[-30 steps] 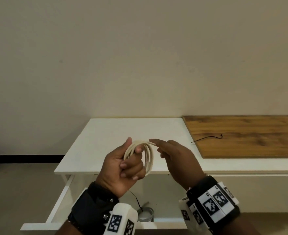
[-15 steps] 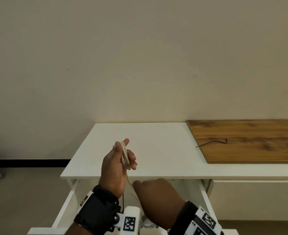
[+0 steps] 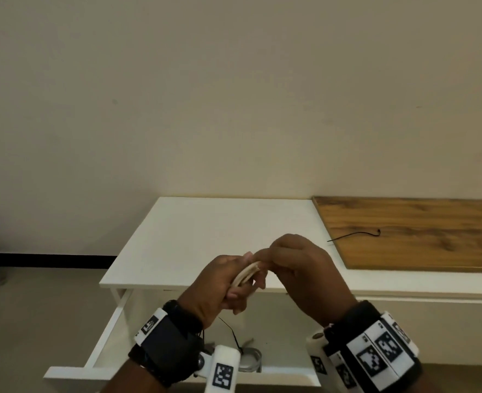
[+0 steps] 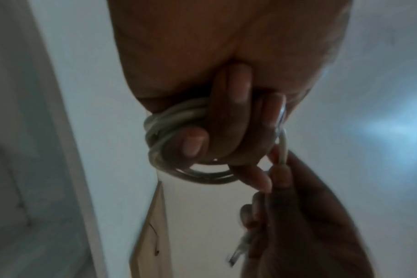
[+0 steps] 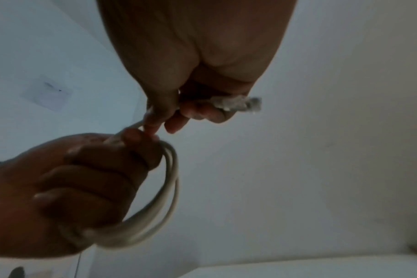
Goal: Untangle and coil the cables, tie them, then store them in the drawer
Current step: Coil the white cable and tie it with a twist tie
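Observation:
My left hand [image 3: 228, 282] grips a small coil of white cable [image 3: 247, 275] above the front edge of the white table [image 3: 205, 236]. In the left wrist view the coil [image 4: 164, 131] loops round my curled fingers. My right hand [image 3: 293, 265] meets the left and pinches the cable's loose end [image 5: 141, 124], with the plug [image 5: 236, 103] sticking out past its fingers. Below my hands the white drawer [image 3: 103, 347] stands pulled out, and a coiled cable with a black tie [image 3: 248, 358] lies inside it. A black cable tie [image 3: 356, 235] lies on the wooden board [image 3: 418, 236].
The wooden board covers the right part of the table, against a plain beige wall. The drawer's front panel [image 3: 177, 378] juts out toward me under my wrists. Floor shows to the left of the table.
My right hand dropped toward the drawer half a second ago and has come back up to the coil, now pinching the cable's end. The left hand kept hold of the coil.

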Tool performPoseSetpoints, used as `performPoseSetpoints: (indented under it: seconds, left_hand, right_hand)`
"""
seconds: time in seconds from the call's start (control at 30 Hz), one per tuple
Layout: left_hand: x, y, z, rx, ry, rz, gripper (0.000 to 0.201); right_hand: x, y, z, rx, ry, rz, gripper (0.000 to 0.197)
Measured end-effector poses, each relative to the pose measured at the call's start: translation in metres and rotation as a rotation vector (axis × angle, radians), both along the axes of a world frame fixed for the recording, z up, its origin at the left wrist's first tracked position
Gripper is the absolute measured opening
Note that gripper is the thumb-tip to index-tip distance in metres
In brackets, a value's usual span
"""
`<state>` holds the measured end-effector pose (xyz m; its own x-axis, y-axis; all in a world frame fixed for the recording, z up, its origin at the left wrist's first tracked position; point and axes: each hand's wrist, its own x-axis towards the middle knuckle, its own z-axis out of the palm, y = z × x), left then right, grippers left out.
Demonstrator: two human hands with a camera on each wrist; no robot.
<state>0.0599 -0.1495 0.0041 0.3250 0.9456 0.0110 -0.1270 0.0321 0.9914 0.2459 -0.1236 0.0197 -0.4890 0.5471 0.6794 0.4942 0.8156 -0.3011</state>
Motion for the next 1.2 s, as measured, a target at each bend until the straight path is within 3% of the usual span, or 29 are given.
performPoseSetpoints:
  seconds: [0.1,0.17,0.27,0.43,0.6,0.73,0.9,1.07,1.2]
  left_hand:
    - [-0.005,0.002,0.001,-0.080,-0.284,-0.215,0.058]
    - [-0.004,0.000,0.002,-0.120,-0.403,-0.268,0.060]
    - [0.001,-0.001,0.005,-0.163,-0.523,-0.188,0.049]
    - [-0.018,0.004,0.007,-0.160,-0.733,-0.155,0.038]
    - [-0.016,0.001,0.011,-0.191,-0.679,-0.093,0.037]
    - [-0.012,0.000,0.013,-0.219,-0.635,-0.035,0.037]
    - [-0.009,-0.001,0.010,-0.235,-0.665,-0.106,0.038]
    - [-0.007,-0.001,0.006,-0.219,-0.724,-0.168,0.045]
    - [-0.002,-0.002,0.005,-0.220,-0.725,-0.133,0.043]
  right_hand:
    - [0.001,0.008,-0.007,-0.050,0.182,-0.036,0.019]
    - [-0.001,0.010,-0.013,-0.133,0.237,-0.001,0.024]
    - [-0.008,0.007,-0.019,-0.338,0.331,0.059,0.036]
    - [-0.028,-0.005,-0.028,-0.544,0.274,0.081,0.045]
    - [-0.031,-0.010,-0.028,-0.521,0.238,0.046,0.030]
    - [-0.027,-0.009,-0.018,-0.711,0.411,0.131,0.033]
    - [-0.029,-0.006,-0.026,-0.553,0.214,0.075,0.043]
    - [-0.033,-0.011,-0.026,-0.464,0.184,0.013,0.041]
    - [-0.037,-0.017,-0.026,-0.368,0.128,-0.095,0.051]
